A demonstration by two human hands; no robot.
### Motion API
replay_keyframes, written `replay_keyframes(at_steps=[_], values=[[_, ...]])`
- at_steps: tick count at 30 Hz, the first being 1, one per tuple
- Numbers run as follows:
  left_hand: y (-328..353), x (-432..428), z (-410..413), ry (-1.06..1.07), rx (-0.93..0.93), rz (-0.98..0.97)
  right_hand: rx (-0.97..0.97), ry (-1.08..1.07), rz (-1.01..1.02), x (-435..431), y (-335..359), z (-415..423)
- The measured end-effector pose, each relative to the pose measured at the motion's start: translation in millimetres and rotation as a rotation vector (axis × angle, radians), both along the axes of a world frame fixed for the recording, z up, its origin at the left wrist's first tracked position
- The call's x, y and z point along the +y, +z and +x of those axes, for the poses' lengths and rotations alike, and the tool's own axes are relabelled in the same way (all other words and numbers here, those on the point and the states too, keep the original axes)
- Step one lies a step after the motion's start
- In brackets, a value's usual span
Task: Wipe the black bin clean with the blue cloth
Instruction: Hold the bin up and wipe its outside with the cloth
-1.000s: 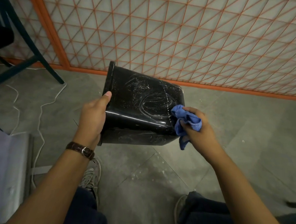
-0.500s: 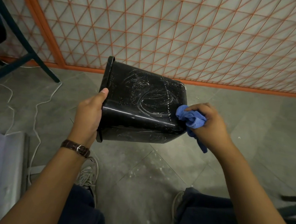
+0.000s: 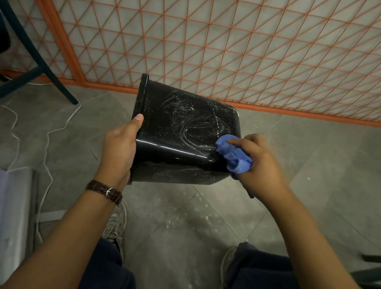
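Note:
The black bin (image 3: 181, 130) is held on its side above the floor, its rim to the left and its base to the right. White smear marks curl across its upper face. My left hand (image 3: 118, 149) grips the bin near the rim, thumb on top. My right hand (image 3: 259, 163) holds the bunched blue cloth (image 3: 233, 155) and presses it against the bin's right edge near the base. A tail of the cloth hangs below that hand.
An orange wire-grid panel (image 3: 234, 47) stands close behind the bin. A dark chair leg (image 3: 35, 54) and a white cable (image 3: 48, 137) lie at the left. A grey metal surface (image 3: 5, 212) is at the lower left. My shoes and knees are below.
My right hand with the cloth slid a little along the bin's right edge. The bin tilted slightly, and my left hand kept its grip.

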State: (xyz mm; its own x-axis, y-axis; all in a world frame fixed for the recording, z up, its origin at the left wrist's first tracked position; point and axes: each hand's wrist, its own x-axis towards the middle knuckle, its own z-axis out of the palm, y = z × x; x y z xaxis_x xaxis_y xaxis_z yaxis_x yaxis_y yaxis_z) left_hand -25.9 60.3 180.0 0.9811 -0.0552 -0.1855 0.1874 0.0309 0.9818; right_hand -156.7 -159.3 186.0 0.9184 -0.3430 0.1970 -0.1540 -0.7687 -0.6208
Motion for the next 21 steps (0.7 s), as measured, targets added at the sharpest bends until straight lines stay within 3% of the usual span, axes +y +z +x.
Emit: replay_keyframes(at_steps=[3,6,8,11,13,16,18,21], values=[[-1,3,1,0.019,-0.006,0.027,0.116,0.062,0.077,-4,-1,-1],[0,0,-1,-0.014,-0.005,0.014,0.080,-0.065,0.179,-18,-1,1],[-1,-3,-4,-0.025,0.006,0.005,0.026,-0.066,0.133,-14,0,1],[-3,-4,-5,-0.012,-0.002,0.002,0.095,0.064,0.032,-2,-1,1],[-4,-3,-4,-0.014,-0.029,0.024,0.183,0.125,0.080,-4,0,1],[-5,-4,-3,-0.026,-0.032,0.039,0.161,0.006,0.162,-16,1,1],[-6,-5,-3,-0.042,-0.015,0.036,0.118,-0.060,0.103,-13,1,1],[-10,-6,-3,-0.035,0.001,0.015,0.123,0.057,-0.037,4,1,1]])
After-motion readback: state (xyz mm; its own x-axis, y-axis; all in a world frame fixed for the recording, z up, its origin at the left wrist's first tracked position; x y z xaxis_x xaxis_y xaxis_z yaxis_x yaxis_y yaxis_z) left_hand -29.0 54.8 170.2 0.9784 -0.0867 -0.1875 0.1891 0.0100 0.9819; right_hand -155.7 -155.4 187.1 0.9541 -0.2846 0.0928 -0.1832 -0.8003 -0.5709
